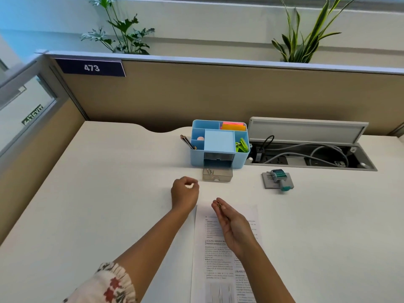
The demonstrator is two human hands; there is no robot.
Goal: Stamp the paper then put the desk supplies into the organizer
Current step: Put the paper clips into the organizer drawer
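A printed paper [218,259] lies on the white desk in front of me. My right hand [231,224] hovers over its top edge and pinches a small gold paper clip [218,204] at the fingertips. My left hand [184,193] is just left of the paper with its fingers curled; I cannot tell whether it holds anything. Behind stands the light blue organizer [219,141], holding pencils [188,142], sticky notes and green clips. Its clear drawer [217,174] is pulled out with paper clips inside. A teal stamp [281,179] lies on a grey ink pad [269,181] to the right.
An open cable tray [312,158] with sockets and grey cables is sunk into the desk at the back right. A tan partition wall [196,95] with the label 473 closes off the back and left sides. Plants stand behind it.
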